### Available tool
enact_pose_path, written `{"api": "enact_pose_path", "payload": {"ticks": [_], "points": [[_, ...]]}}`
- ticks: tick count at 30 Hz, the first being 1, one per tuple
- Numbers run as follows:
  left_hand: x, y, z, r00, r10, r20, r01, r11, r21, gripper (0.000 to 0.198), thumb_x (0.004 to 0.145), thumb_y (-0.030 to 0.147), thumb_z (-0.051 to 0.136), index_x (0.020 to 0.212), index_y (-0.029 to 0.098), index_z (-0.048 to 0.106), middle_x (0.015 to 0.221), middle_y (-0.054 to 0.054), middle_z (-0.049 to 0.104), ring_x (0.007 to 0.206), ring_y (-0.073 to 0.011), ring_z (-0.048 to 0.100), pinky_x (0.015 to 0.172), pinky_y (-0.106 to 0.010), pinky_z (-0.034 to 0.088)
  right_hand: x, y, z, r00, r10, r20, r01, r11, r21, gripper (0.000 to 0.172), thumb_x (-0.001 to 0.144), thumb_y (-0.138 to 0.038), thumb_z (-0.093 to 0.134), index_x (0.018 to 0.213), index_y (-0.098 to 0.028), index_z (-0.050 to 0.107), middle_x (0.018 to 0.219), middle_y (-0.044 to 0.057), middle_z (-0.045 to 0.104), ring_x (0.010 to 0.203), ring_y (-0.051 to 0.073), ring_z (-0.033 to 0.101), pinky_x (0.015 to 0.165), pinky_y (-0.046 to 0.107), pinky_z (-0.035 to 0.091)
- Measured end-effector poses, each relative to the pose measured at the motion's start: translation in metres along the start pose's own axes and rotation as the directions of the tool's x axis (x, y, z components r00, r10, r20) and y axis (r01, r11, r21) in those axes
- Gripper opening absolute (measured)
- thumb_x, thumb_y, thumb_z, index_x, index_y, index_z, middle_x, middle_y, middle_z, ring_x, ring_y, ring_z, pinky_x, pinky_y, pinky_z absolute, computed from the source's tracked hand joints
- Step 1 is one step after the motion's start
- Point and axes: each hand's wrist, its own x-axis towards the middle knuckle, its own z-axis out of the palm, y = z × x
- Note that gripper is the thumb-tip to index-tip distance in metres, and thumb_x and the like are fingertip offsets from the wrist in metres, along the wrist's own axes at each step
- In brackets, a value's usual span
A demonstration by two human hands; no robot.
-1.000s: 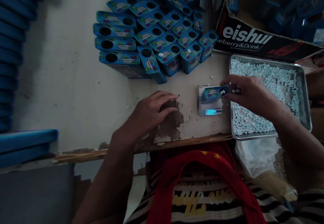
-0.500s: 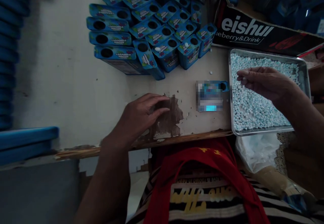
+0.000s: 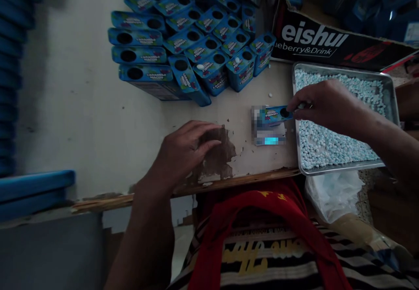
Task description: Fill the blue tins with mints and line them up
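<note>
A blue candy box (image 3: 273,114) with a dark round hole in its top stands on a small device with a lit cyan display (image 3: 271,141); the device is blurred out, perhaps a scale. My right hand (image 3: 322,102) is closed in a pinch, fingertips at the box's hole. Whitish bits, apparently candies, show between its fingers. Beneath that hand lies a metal tray (image 3: 298,150) of small pale-blue and white candies (image 3: 334,146). My left hand (image 3: 186,150) rests by the table's front edge, fingers and thumb apart, holding nothing.
Several blue candy boxes (image 3: 206,47) stand grouped at the back, with loose candies on two tops. A black carton (image 3: 314,41) holding blue boxes is at back right. More blue boxes (image 3: 13,84) line the left. The table's wooden edge (image 3: 248,177) is chipped.
My right hand has moved left from above the candy tray to the hole of the box on the device. My left hand stays nearly still. The view has shifted slightly.
</note>
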Motion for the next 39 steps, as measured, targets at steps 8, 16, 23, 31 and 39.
{"api": "enact_pose_path", "payload": {"ticks": [8, 16, 23, 31, 39], "points": [[-0.001, -0.013, -0.007, 1.000, -0.002, -0.028, 0.002, 1.000, 0.026, 0.033, 0.112, 0.047, 0.064, 0.137, 0.030, 0.078, 0.139, -0.008, 0.080, 0.128, -0.0335, 0.079, 0.098, -0.044, 0.072, -0.001, -0.006, 0.016, 0.990, -0.138, 0.011, 0.138, 0.978, -0.159, 0.033, 0.094, -0.006, 0.067, 0.109, -0.023, 0.091, 0.101, 0.006, 0.084, 0.090, 0.022, 0.076, 0.085, 0.035, 0.052], [-0.005, -0.015, -0.008, 0.994, 0.089, -0.066, -0.082, 0.992, 0.098, 0.034, 0.115, 0.044, 0.065, 0.135, 0.020, 0.080, 0.134, -0.011, 0.082, 0.118, -0.0307, 0.082, 0.069, -0.034, 0.068, -0.006, 0.020, 0.002, 0.989, -0.078, -0.123, 0.058, 0.985, -0.161, 0.024, 0.101, -0.014, 0.068, 0.110, -0.022, 0.089, 0.102, 0.007, 0.083, 0.088, 0.023, 0.075, 0.091, 0.039, 0.056], [-0.012, -0.020, -0.003, 0.996, 0.061, -0.061, -0.057, 0.996, 0.070, 0.032, 0.115, 0.044, 0.065, 0.133, 0.022, 0.080, 0.132, -0.010, 0.082, 0.116, -0.0287, 0.082, 0.088, -0.038, 0.072, -0.066, 0.142, 0.083, 0.997, -0.071, -0.019, 0.064, 0.961, -0.269, 0.093, 0.096, -0.062, 0.088, 0.169, -0.013, 0.058, 0.177, 0.033, 0.050, 0.162, 0.054, 0.049, 0.123, 0.068, 0.048], [-0.012, 0.011, 0.010, 1.000, -0.002, 0.017, 0.000, 0.995, 0.098, 0.032, 0.112, 0.038, 0.064, 0.137, 0.024, 0.080, 0.138, -0.011, 0.081, 0.128, -0.0325, 0.080, 0.115, -0.048, 0.067, -0.082, 0.152, 0.138, 0.985, -0.171, 0.001, 0.163, 0.942, -0.293, 0.024, 0.112, -0.041, 0.063, 0.111, -0.021, 0.076, 0.116, 0.019, 0.079, 0.112, 0.037, 0.073, 0.094, 0.047, 0.056], [-0.013, 0.030, 0.007, 0.993, -0.052, 0.102, 0.032, 0.981, 0.192, 0.037, 0.108, 0.034, 0.062, 0.141, 0.031, 0.077, 0.146, -0.008, 0.078, 0.137, -0.0329, 0.075, 0.119, -0.047, 0.064, -0.094, 0.150, 0.091, 0.872, 0.455, 0.177, -0.357, 0.346, 0.868, 0.037, 0.075, -0.044, 0.097, 0.086, -0.026, 0.067, 0.069, -0.003, 0.060, 0.058, 0.014, 0.049, 0.052, 0.027, 0.036]]}}
